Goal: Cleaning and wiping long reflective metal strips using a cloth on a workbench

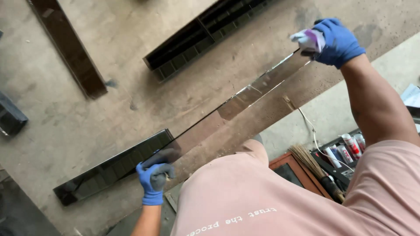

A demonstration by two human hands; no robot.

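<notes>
Left hand point(154, 177), blue glove: gripping the near end of the strip point(210, 119), fingers curled over its edge.

Right hand point(334, 40), blue glove: closed around a crumpled cloth point(308, 39), white with a purple patch, and pressing it at the strip's far end.

Strip: long, narrow, dark and glossy, lying diagonally across the worktable point(87, 118) from lower left to upper right, reflecting light along its upper half. It is running close to the table's edge, just in front of the person's body.

Worktable: worn, dusty brown board, stained in places.

Second strip point(70, 46): dark, lying at upper left, well apart from the hands.

Channel point(201, 37): dark, divided into small cells, lying at the top centre, well apart from the held strip.

Dark piece point(9, 116): sitting at the left edge, partly cut off.

Broom point(313, 164): straw head showing below the table's edge, on the right.

Tubes point(350, 146): white and red, lying in a tray near the broom; kind cannot be told.

Shirt point(262, 196): pink, filling the lower frame.
</notes>
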